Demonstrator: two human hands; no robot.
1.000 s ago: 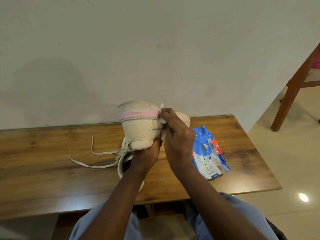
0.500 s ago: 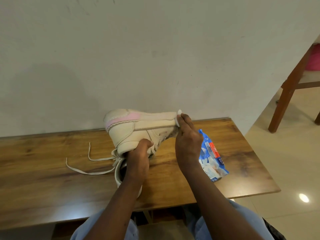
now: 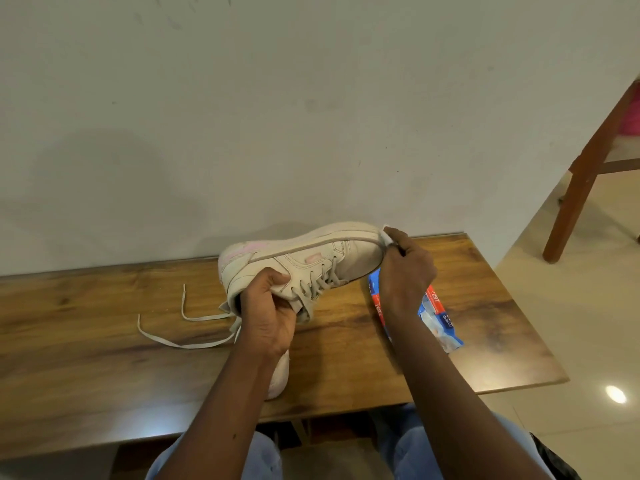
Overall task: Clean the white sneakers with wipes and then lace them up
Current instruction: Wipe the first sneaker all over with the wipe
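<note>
**Sneaker held sole-up over counter, wipe at toe**

Pale wall (image 3: pixel 311 98) fills the top half. The wooden counter (image 3: pixel 86 358) runs left to right below it, back edge against the wall. Tiled floor (image 3: pixel 571 341) at right, with a brown wooden furniture leg (image 3: pixel 581 188) standing on it. Blue-jeaned legs (image 3: pixel 415 455) show under the counter's near edge.

White sneaker (image 3: pixel 311 251) is held above the counter, turned sole-up, heel left, toe right, laced front facing the camera, with pink marks at the heel and side. A second sneaker (image 3: pixel 280 379) lies on the counter under the left forearm, mostly hidden, only its pale end showing. The blue and red wipes pack (image 3: pixel 438 315) lies flat on the counter, right of centre, partly behind the right wrist.

Left hand (image 3: pixel 268 310) grips the held sneaker at the collar, thumb on the outside, fingers curled in. Right hand (image 3: pixel 405 268) pinches a small white wipe (image 3: pixel 387 237) against the sole edge at the toe.

A loose white lace (image 3: pixel 173 337) lies looped on the counter left of the hands; its right end goes out of sight by the left hand, so I cannot tell what it joins.
</note>
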